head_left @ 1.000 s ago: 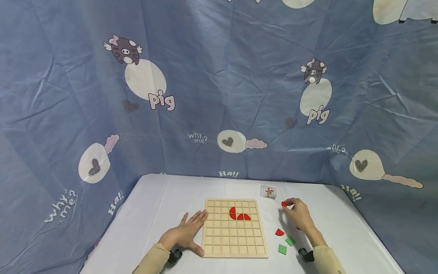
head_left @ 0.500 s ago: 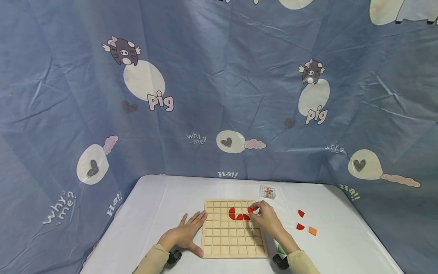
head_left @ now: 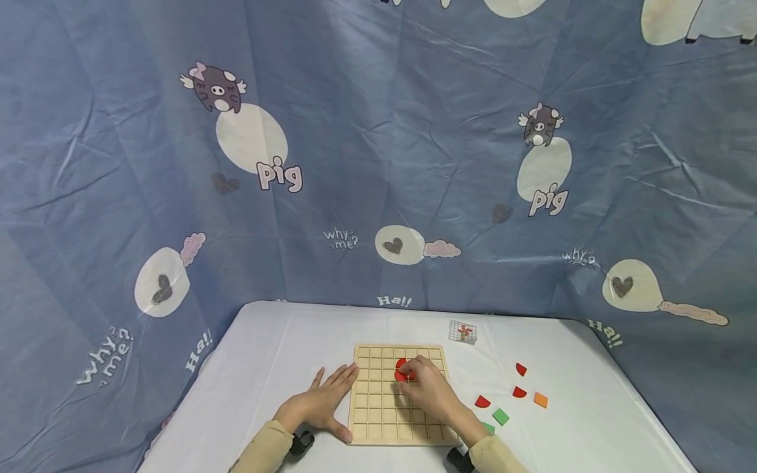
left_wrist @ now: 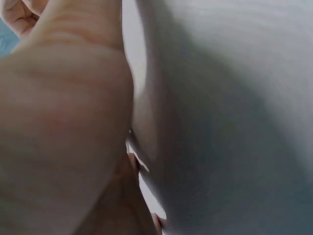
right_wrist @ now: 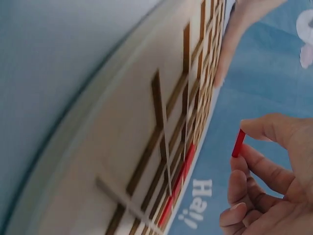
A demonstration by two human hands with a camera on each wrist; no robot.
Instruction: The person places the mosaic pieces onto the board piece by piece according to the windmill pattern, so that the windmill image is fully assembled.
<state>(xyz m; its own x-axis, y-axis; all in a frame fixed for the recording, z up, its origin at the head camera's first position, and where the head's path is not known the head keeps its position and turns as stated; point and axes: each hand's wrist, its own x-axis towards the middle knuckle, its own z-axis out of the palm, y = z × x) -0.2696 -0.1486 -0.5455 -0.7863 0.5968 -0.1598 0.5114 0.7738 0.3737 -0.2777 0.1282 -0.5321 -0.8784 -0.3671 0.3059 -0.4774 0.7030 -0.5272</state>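
A wooden grid board (head_left: 384,420) lies on the white table. My left hand (head_left: 319,404) rests flat with fingers spread, fingertips and thumb at the board's left edge. Above the board's upper part, my right hand (head_left: 432,391) pinches a thin red quarter-circle tile (right_wrist: 238,143) between thumb and fingers. The right wrist view shows that tile edge-on, apart from the grid. Red tiles (head_left: 401,362) sit in cells under the fingers, partly hidden by the right hand. In the left wrist view the hand (left_wrist: 63,112) fills the left side.
Right of the board lie three loose red quarter-circle tiles (head_left: 482,401), an orange square tile (head_left: 541,399) and a green square tile (head_left: 501,416). Another green tile (head_left: 489,427) is partly covered by the right forearm. A pattern card (head_left: 463,331) lies behind. A blue printed curtain (head_left: 355,164) encloses the table.
The right hand has carried a red tile from the table on the right leftward over the board, to the red tiles in the cells. The left hand stays in place.
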